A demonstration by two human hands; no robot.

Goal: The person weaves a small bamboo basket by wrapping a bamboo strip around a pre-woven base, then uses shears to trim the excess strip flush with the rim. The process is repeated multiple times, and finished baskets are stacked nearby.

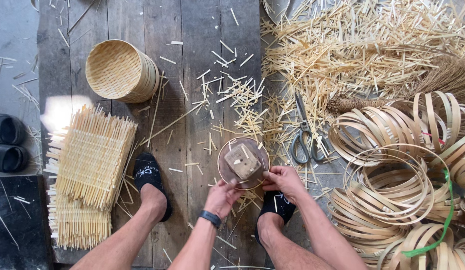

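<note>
A round dark wooden disc (227,169) with a square wood block (242,161) on top sits on the plank floor between my feet. My left hand (222,196) grips its near edge from below. My right hand (283,180) holds its right rim, fingers curled around it. A dark band sits on my left wrist (210,218). Thin bamboo slivers lie around the disc.
A stack of woven bamboo mats (90,170) lies at the left, a stack of round woven baskets (123,71) beyond it. Scissors (305,134) lie right of the disc. Coiled bamboo hoops (392,185) fill the right, bamboo offcuts (362,45) the upper right. Black shoes (7,142) sit far left.
</note>
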